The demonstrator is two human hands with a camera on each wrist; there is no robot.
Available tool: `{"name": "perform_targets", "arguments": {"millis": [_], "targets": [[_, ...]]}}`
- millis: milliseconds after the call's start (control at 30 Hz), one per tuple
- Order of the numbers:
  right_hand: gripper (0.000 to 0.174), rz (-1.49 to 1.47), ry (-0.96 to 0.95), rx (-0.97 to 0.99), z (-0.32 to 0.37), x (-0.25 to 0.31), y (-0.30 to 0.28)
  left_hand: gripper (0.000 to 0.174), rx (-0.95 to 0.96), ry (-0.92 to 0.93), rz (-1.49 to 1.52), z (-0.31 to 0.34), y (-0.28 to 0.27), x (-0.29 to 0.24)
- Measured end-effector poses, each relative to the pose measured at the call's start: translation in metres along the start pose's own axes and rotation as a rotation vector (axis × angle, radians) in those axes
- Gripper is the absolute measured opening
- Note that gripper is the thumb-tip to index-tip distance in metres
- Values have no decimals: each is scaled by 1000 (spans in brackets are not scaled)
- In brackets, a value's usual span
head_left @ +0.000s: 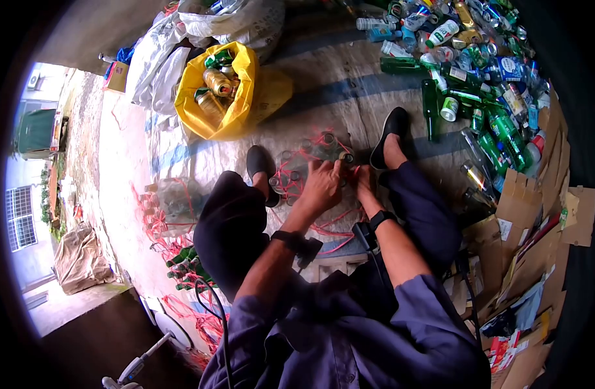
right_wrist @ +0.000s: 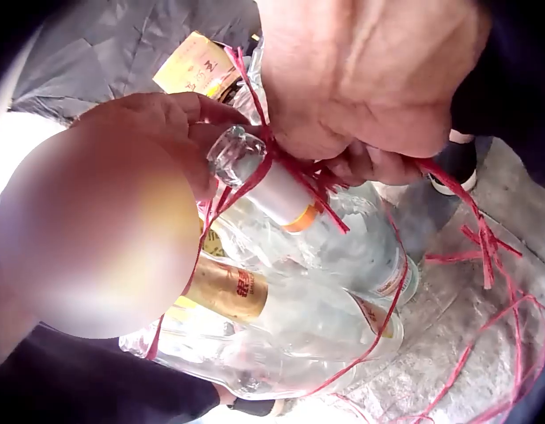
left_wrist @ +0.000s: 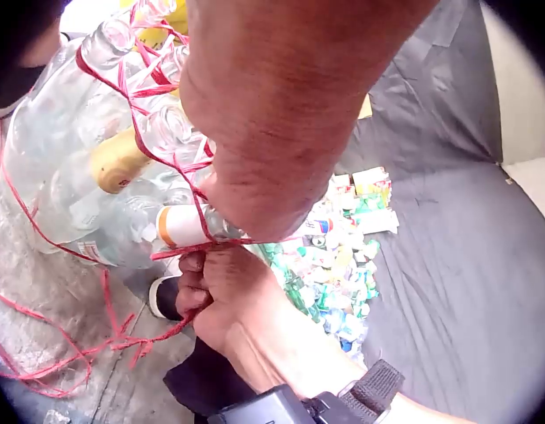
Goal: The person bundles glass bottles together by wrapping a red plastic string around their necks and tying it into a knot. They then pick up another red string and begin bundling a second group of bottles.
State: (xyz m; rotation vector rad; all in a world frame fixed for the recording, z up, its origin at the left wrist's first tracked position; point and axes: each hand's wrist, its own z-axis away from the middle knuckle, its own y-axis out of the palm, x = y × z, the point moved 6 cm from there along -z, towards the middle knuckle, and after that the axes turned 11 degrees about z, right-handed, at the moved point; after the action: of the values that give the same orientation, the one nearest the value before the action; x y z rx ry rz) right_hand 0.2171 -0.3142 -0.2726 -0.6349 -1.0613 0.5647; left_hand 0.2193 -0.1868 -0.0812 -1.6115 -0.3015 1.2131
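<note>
Several clear glass bottles (head_left: 297,162), wound with red plastic string (left_wrist: 136,124), stand bundled between the person's feet. My left hand (head_left: 321,186) grips one bottle's neck (right_wrist: 237,155) at the bundle's near edge, its fingers curled against the glass beside the mouth. Close beside it, my right hand (head_left: 364,186) pinches the red string where it crosses that neck. A frayed string end (right_wrist: 330,212) hangs past the bottle's white and orange label. From the right hand's other side, a loose length (right_wrist: 476,208) trails to the ground. The left hand's fingertips are partly hidden in the left wrist view.
A yellow bag of cans (head_left: 245,117) stands ahead, beside white sacks (head_left: 158,71). Another tied bottle bundle (head_left: 174,201) lies to the left, with green bottles (head_left: 190,267) nearby. Loose bottles and cans (head_left: 466,65) heap up at far right, above flattened cardboard (head_left: 517,201).
</note>
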Motion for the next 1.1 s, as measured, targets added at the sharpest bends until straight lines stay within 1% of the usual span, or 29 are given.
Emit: {"name": "perform_targets", "arguments": {"millis": [67,133,167,200,233,300,333,367,400,467,500,567,600,667,700,733,767,800,833,867,900,967,1000,1067,1100], "targets": [[52,29,59,5,5,6,-6,43,-19,13,30,1,0,3],[55,54,41,13,0,4,0,50,-89,117,108,0,-12,-6],[57,80,20,23,-2,3,3,50,-88,119,108,0,-13,-7],[57,79,21,22,0,8,-1,48,-91,78,71,-1,-13,-3],[59,36,55,15,3,13,-7,48,-95,38,35,-1,-13,0],[62,-6,90,7,4,15,-9,48,-106,50,22,-2,-15,2],[40,-94,106,-12,0,9,-2,48,-117,61,10,-3,-18,0],[27,-182,122,-31,-3,2,5,48,-116,61,10,-3,-20,0],[27,-182,122,-32,-2,-2,6,45,-96,49,7,-4,-21,-1],[21,-180,1,-35,-1,-3,7,44,-75,39,2,-4,-25,-5],[21,-181,1,-36,-3,-4,9,41,-87,43,6,-4,-25,-5],[44,-866,230,98,-6,-15,24,39,-98,49,8,-4,-26,-5],[44,-868,230,96,-4,-13,19,39,-108,69,-2,-4,-27,-7],[37,-284,-213,110,-1,14,2,40,-116,91,-13,-2,-30,-9],[37,-285,-212,106,7,30,-18,36,-117,80,-20,-2,-35,-12],[31,-283,-69,135,20,48,-45,33,-119,68,-27,-1,-39,-14],[29,-280,76,163,29,54,-58,33,-117,71,-28,-1,-41,-16],[29,-282,77,161,29,48,-50,32,-171,80,-30,0,-48,-17],[31,-218,-39,1,25,45,-48,31,-227,86,-31,1,-52,-16],[33,-153,-155,-160,24,41,-46,31,-227,88,-33,2,-53,-14],[33,-155,-156,-162,26,44,-50,31,-214,68,-17,3,-53,-9],[34,-33,-238,-225,31,54,-61,30,-215,53,-33,4,-51,-2],[34,-35,-238,-228,31,58,-65,30,-214,55,-35,5,-53,-3],[28,-202,-57,29,30,54,-58,26,-210,7,-96,7,-55,-2],[28,-204,-55,28,34,60,-66,26,-208,9,-97,7,-55,-3]]}}
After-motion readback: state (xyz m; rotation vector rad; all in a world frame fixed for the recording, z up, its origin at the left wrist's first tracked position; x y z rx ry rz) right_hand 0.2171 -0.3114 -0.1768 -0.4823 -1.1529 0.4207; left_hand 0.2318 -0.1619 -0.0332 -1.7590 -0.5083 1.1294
